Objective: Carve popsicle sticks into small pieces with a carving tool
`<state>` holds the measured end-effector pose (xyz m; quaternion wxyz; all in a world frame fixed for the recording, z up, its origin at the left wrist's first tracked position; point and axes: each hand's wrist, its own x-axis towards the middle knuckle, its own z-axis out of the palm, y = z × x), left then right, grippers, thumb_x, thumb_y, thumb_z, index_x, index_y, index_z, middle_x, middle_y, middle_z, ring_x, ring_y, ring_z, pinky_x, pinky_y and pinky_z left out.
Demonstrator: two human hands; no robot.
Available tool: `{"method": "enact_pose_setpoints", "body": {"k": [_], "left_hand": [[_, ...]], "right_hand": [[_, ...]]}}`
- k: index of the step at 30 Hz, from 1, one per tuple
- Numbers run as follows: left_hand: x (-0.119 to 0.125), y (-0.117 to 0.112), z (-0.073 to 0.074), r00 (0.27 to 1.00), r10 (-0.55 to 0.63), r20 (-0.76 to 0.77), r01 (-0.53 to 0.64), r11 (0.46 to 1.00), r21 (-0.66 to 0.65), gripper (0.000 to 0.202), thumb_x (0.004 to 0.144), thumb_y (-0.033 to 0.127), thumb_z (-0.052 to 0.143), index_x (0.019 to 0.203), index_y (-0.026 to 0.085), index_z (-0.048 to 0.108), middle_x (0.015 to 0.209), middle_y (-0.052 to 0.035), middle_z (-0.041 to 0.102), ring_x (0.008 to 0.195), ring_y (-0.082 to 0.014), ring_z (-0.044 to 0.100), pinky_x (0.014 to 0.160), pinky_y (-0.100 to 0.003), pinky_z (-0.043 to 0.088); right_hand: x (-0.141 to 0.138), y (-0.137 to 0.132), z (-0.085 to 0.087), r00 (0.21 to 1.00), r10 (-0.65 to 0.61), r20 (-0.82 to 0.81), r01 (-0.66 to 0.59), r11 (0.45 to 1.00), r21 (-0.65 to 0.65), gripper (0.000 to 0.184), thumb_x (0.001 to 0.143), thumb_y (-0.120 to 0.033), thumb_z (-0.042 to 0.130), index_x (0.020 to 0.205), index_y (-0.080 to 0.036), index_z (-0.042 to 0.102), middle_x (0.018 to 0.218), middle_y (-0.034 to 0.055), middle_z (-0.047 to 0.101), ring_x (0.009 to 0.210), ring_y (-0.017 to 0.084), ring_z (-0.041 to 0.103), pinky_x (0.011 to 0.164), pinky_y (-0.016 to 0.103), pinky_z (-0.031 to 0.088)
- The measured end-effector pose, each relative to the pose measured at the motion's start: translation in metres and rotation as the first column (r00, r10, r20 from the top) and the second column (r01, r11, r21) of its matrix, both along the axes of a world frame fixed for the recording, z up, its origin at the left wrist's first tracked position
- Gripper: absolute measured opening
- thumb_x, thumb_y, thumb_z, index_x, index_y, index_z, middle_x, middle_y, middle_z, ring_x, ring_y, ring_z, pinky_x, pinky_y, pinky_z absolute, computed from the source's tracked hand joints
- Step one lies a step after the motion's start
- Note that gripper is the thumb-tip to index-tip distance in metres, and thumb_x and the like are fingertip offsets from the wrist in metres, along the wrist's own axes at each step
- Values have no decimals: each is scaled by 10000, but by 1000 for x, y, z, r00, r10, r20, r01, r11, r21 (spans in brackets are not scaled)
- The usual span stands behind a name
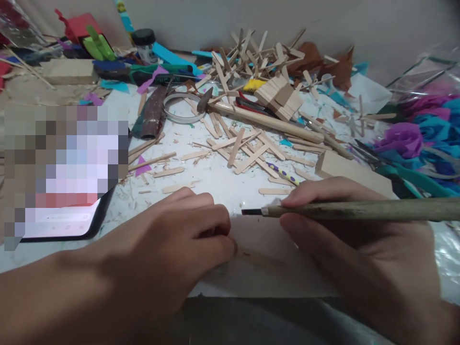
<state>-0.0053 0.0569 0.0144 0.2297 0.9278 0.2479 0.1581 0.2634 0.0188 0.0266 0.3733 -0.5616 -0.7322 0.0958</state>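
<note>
Looking forward and down from the head camera, the person is holding a slim wooden-handled carving tool (350, 210) in the right hand (345, 254), pinching it between thumb and forefinger, with little gap left between them. Its dark metal tip is pointing toward the left hand (179, 230) and sitting just apart from it, above the white tabletop (230, 179). The left hand is curling its fingers inward near the table's front edge; whether it is gripping anything cannot be told. Beyond the hands, loose craft sticks (237, 146) are lying crossed over one another, and a hammer (266, 122) is resting behind them. A phone (68, 224) is lying on the left, partly pixelated. On the right, a pale wood block (355, 177) is lying near teal-handled scissors (413, 182) and purple and blue paper flowers (400, 139).
</note>
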Motion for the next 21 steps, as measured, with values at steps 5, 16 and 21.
{"method": "enact_pose_setpoints", "body": {"k": [5,16,21], "left_hand": [[2,-3,-3,999,-25,41,23,999,27,313,1072,81,528,929,225,765,942,7,706,800,-186,558,736,-371,374],[2,-4,-8,996,-38,84,40,999,-25,351,1132,142,505,1045,199,841,973,-17,728,848,-212,595,770,-401,404],[3,-6,-10,994,-14,109,16,1000,-15,361,1160,160,507,1040,195,846,974,-14,730,867,-204,615,780,-390,440]], "right_hand": [[-2,1,12,992,-11,-124,0,996,-86,214,947,-266,799,744,-306,747,570,-94,738,399,90,647,377,127,507],[2,-12,3,987,139,-77,-156,947,-281,205,1093,-447,791,926,-330,767,722,-83,783,442,99,628,408,181,507],[-2,-13,-6,993,76,-89,-92,977,-190,252,1094,-513,774,901,-352,759,702,-84,750,418,107,545,363,228,426]]}}
